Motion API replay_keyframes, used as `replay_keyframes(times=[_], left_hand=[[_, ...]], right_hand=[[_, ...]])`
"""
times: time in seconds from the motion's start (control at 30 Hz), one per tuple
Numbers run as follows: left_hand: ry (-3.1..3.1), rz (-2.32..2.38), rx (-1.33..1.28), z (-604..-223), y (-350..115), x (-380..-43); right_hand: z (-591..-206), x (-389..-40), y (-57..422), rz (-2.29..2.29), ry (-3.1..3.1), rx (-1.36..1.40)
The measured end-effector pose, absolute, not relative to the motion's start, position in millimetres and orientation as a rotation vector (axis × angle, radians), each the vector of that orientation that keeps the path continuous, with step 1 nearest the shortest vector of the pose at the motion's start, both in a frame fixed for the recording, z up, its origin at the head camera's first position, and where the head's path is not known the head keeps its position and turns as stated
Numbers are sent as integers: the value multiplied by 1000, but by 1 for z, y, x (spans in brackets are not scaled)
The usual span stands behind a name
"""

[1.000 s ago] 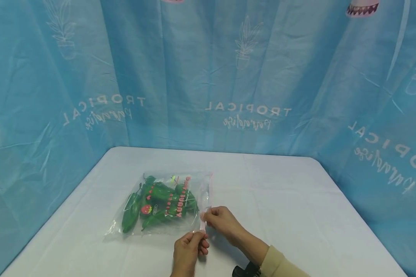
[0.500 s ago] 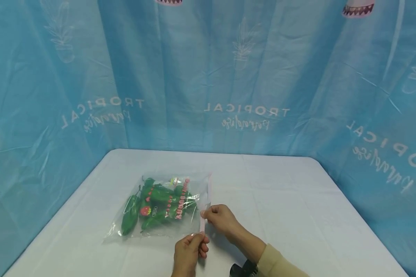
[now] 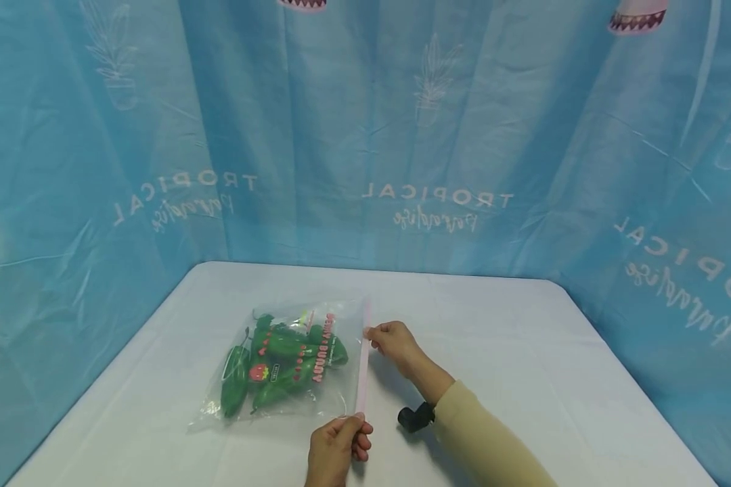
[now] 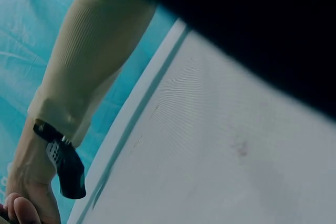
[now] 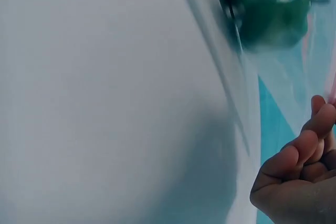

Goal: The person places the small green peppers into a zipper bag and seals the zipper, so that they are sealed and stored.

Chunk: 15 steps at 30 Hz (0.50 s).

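A clear zip bag (image 3: 335,399) with pink print lies on the white table, its pink-edged mouth facing right. Several green peppers (image 3: 235,382) show through the plastic. My left hand (image 3: 335,446) pinches the near corner of the bag's pink strip (image 3: 363,379) between thumb and fingers. Farther up that strip, my right hand (image 3: 396,345) pinches the edge with thumb and index finger. In the right wrist view, the right hand (image 5: 302,166) has its fingers curled at the pink edge, with a blurred green pepper (image 5: 273,14) beyond.
The white table (image 3: 493,379) has its far edge against a blue printed curtain (image 3: 365,135), which also hangs at both sides. A black wrist camera (image 3: 415,418) is strapped below the right sleeve (image 3: 487,439).
My right hand has slid along the pink strip, away from the left hand and toward the bag's far corner. The left hand keeps its grip at the near corner.
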<state>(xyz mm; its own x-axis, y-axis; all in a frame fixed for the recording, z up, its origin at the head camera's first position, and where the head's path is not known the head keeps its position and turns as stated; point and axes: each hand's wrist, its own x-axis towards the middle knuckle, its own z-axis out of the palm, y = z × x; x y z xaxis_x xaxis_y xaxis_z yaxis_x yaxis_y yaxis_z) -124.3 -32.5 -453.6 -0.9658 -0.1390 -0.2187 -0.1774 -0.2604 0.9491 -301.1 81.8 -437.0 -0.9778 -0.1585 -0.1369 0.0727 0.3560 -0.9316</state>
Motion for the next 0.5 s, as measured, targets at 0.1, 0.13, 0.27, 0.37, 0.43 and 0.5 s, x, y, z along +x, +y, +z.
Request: replay_keyframes(times=[0.1,0.13,0.27,0.37,0.43,0.5], left_hand=[[1874,2445,-401,-454,-33,-124],[1866,2448,-402,-454,-33,-124],[1861,2449,-413,-454,-34,-124],[1872,2434,-419,-455,-34,-124],[1883,2417,-424,-456,-34,-124],[1892,2400,-427,-457,-35,-123]], right_hand=[[-437,-311,80,-1677,2415,-48],[-437,-314,80,-1675,2416,-38],[-438,-324,78,-1662,2415,-3],[-439,-332,78,-1670,2412,26],[-440,-338,77,-1674,2415,46],[-440,-344,77,-1682,2414,63]])
